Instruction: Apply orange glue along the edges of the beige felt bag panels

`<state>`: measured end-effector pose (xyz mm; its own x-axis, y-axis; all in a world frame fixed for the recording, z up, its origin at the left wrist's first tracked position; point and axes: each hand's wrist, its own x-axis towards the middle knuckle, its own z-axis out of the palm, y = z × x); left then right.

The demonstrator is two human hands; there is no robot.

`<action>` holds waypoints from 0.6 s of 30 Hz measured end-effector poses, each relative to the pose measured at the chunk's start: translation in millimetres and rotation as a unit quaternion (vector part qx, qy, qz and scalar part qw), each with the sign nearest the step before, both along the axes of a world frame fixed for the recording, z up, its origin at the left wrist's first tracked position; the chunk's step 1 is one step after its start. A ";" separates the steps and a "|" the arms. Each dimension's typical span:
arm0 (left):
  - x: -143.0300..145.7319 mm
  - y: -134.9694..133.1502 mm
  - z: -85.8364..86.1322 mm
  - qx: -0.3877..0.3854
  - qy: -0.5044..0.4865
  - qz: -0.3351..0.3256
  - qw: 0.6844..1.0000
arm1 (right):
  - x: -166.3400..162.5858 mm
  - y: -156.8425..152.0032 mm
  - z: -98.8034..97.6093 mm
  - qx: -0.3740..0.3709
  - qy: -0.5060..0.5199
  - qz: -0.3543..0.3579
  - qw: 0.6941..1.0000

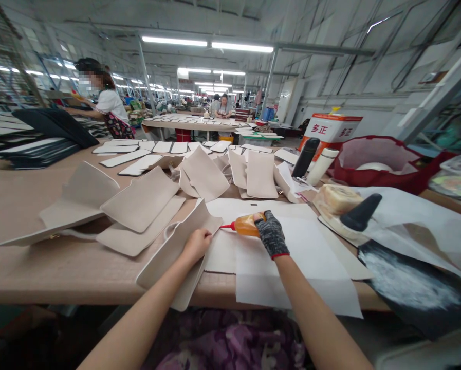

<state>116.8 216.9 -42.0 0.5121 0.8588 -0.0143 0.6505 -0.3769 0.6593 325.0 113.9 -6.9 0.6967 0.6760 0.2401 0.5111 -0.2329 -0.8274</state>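
Observation:
My right hand (272, 234), in a dark grey fingerless knit glove with a red cuff, is closed around a glue bottle (246, 225) of amber liquid. Its red nozzle points left and meets, or nearly meets, the upper right edge of a folded beige leather piece (176, 252). Bare, my left hand (197, 245) pinches that piece near its right edge; the fingertips are partly hidden. Beneath the bottle lie a pale flat panel (220, 257) and a white paper sheet (288, 288) that hangs over the table's front edge.
Several folded beige pieces (141, 198) lie left and ahead. To the right stand a black bottle (306, 156), a white bottle (323, 167), a red bag (372, 154) and a black cone-shaped object (361, 211). Dark panels (41, 149) are stacked far left. Co-workers (112, 105) are beyond.

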 end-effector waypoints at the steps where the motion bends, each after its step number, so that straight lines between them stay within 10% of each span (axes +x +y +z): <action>1: 0.1 0.0 0.1 0.001 0.000 -0.001 1.000 | 0.7 0.0 -0.7 -0.005 0.001 0.004 1.000; 18: 0.5 0.4 -1.6 0.010 -0.001 -0.004 1.000 | -11.0 -25.5 -11.6 -0.048 0.101 0.061 0.992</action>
<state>117.3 217.2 -43.6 0.5197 0.8543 0.0043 0.6451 -0.3958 0.6536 314.0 88.4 -18.6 0.6356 0.7713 0.0338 0.3663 -0.2628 -0.8926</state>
